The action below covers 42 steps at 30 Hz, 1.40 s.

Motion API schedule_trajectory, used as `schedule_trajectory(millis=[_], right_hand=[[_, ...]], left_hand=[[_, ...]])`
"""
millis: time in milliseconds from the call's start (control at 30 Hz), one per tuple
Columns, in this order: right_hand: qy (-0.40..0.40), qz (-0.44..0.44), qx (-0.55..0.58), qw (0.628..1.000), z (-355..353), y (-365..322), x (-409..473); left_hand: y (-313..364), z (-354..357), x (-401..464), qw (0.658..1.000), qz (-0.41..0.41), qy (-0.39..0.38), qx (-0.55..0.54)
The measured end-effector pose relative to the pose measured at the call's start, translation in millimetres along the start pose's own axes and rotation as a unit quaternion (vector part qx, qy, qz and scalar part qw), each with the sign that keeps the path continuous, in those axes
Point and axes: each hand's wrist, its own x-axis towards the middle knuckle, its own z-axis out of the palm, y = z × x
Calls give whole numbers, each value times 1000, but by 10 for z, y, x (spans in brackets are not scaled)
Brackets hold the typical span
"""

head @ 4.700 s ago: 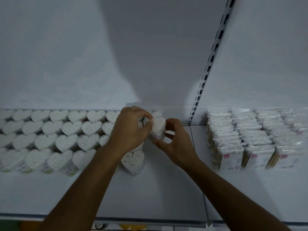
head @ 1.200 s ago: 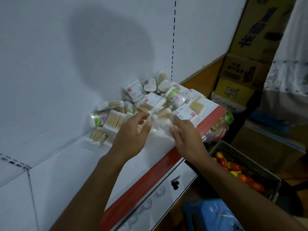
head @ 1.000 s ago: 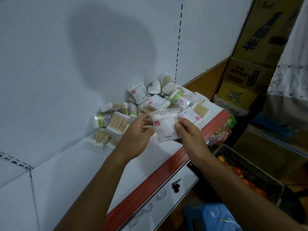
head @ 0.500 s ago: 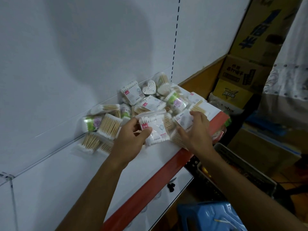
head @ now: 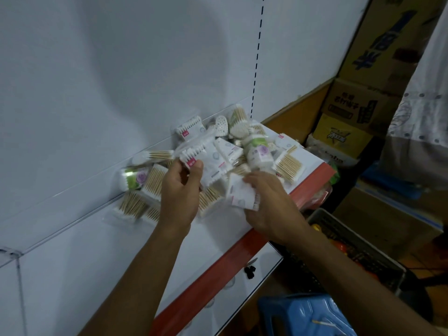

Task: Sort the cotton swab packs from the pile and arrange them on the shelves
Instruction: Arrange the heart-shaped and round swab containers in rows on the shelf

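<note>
1. The left hand (head: 180, 190) is pinching a flat white swab pack (head: 206, 163) by its corner, thumb over a small pink label whose print is too small to read.
2. The right hand (head: 269, 204) is curling its fingers round a second white pack (head: 240, 192), lifting it just off the pile; half a second ago this hand was only reaching into the heap.
3. The pile (head: 218, 151) is lying on the white shelf (head: 97, 251) against the back wall, mixing wooden-stick packs (head: 288, 166), a green-and-purple labelled tub (head: 258, 152) and a heart-shaped pack (head: 221, 123).
4. The shelf's red edge strip (head: 218, 270) is running diagonally below the hands.
5. Cardboard boxes (head: 356, 110) are standing at right, bearing dark printed characters that are not legible.
6. A dark crate (head: 354, 251) and a blue stool (head: 305, 316) are sitting lower right.
</note>
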Motion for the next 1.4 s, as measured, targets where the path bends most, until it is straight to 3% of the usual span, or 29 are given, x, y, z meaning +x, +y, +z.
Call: schedule_trajectory(millis=[100, 200, 433, 667, 833, 933, 1267, 1333, 1400], right_hand=[[-41, -135, 24, 990, 5, -209, -32], [-45, -233, 1, 971, 86, -429, -25], [-8, -294, -50, 955, 303, -550, -10], [88, -205, 7, 975, 396, -422, -111], [-21, -46, -29, 998, 178, -69, -157], [-37, 44, -91, 994, 133, 100, -171], [-4, 61, -192, 979, 278, 255, -125], [21, 52, -147, 987, 239, 195, -117], [45, 86, 6, 995, 143, 50, -125]], left_hand=[[18, -45, 3, 998, 18, 61, 10], [-40, -157, 9, 997, 13, 65, 39], [-163, -392, -179, 989, 3, 12, 147], [-228, -405, -152, 963, 43, -11, 266], [-266, -231, -124, 965, 37, -20, 259], [-272, -176, -104, 969, 28, -9, 245], [-228, -170, -123, 982, -14, 28, 188], [-205, -188, -152, 984, -22, 38, 171], [-188, -223, -167, 987, -31, 54, 150]])
